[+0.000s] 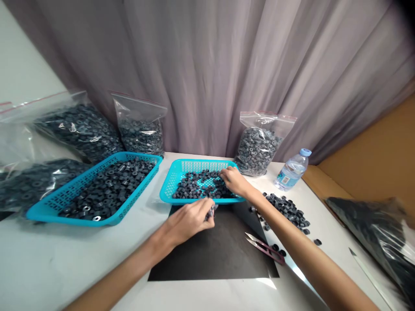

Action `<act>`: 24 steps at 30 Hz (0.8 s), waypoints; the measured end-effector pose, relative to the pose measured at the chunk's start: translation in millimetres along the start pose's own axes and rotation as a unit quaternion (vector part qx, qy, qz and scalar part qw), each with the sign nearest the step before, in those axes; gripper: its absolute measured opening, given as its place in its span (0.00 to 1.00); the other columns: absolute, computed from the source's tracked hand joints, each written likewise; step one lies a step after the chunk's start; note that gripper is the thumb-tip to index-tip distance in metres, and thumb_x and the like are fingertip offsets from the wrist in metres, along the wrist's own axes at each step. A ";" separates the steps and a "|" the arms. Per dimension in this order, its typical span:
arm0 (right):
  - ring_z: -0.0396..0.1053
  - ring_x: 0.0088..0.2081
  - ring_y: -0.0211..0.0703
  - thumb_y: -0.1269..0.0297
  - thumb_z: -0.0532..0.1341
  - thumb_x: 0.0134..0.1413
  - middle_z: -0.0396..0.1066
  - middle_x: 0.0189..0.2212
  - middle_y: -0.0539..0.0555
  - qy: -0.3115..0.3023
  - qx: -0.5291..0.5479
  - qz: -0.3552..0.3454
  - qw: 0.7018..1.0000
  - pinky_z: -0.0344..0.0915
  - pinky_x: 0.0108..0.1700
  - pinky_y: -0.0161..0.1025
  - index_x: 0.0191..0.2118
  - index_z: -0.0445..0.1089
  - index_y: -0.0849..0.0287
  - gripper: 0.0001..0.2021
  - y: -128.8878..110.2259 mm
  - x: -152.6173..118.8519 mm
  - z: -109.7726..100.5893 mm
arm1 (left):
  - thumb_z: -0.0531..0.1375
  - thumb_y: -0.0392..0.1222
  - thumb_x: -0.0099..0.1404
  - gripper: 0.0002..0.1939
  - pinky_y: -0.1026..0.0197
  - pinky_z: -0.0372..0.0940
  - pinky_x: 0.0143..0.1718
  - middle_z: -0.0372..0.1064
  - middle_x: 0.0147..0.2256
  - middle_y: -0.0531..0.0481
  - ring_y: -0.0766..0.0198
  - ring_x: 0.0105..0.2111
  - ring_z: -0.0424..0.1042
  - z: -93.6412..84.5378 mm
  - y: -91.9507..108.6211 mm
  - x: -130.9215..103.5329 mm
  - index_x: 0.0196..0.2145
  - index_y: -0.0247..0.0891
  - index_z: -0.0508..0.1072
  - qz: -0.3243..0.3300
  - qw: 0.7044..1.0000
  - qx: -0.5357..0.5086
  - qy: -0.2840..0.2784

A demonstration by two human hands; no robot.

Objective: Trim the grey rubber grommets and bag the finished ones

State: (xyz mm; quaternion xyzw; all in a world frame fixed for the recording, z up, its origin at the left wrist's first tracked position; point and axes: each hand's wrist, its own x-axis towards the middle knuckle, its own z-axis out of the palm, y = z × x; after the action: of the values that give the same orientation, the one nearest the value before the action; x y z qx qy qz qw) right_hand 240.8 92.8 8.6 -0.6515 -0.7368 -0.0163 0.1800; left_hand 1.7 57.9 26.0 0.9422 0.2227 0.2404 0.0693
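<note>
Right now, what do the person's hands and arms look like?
The left hand and right hand are bare, with no gloves; I see no watch or ring. The left arm and right arm are slender, with no sleeves in view.

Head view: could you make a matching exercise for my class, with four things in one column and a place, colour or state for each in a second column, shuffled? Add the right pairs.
Column 1
1. Left hand
2. Right hand
3. Snips
4. Water bottle

Column 2
A. Standing upright, with a blue cap
B. At the right part of the middle turquoise basket
C. Lying across the right edge of the black mat, blade tips apart
D. Fingers closed on small grey pieces, just in front of the basket

Right pairs: 1-D, 2-B, 3-C, 4-A
</note>
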 end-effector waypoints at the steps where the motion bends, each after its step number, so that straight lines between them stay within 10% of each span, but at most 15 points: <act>1: 0.71 0.49 0.48 0.59 0.61 0.65 0.69 0.53 0.58 -0.006 -0.004 0.003 1.000 0.72 0.49 0.51 0.56 0.67 0.60 0.17 1.6 2.9 -1.8 | 0.53 0.34 0.64 0.05 0.63 0.66 0.34 0.72 0.30 0.53 0.61 0.31 0.75 10.4 -1.3 -5.1 0.35 0.40 0.68 0.006 1.000 0.020 -0.010; 5: 0.71 0.49 0.48 0.59 0.61 0.65 0.69 0.53 0.58 -0.036 -0.019 0.021 0.999 0.72 0.49 0.51 0.55 0.67 0.60 0.17 2.7 9.5 -11.9 | 0.55 0.32 0.63 0.06 0.59 0.64 0.33 0.73 0.33 0.48 0.54 0.34 0.77 33.7 -11.9 -12.7 0.36 0.39 0.71 0.017 0.995 0.089 -0.041; 24: 0.71 0.49 0.48 0.59 0.61 0.65 0.68 0.53 0.58 -0.222 -0.014 0.025 0.975 0.71 0.49 0.51 0.56 0.67 0.59 0.17 -12.4 10.1 -19.9 | 0.55 0.43 0.69 0.11 0.50 0.64 0.45 0.71 0.43 0.43 0.51 0.44 0.71 26.8 8.3 -22.6 0.45 0.38 0.74 0.000 0.992 0.116 -0.044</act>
State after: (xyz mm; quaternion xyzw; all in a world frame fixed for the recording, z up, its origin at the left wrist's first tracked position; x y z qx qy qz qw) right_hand 232.8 95.5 32.7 -0.6595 -0.7416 0.1229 0.0032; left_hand 0.1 39.5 -5.0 0.9534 0.2461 0.1715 -0.0310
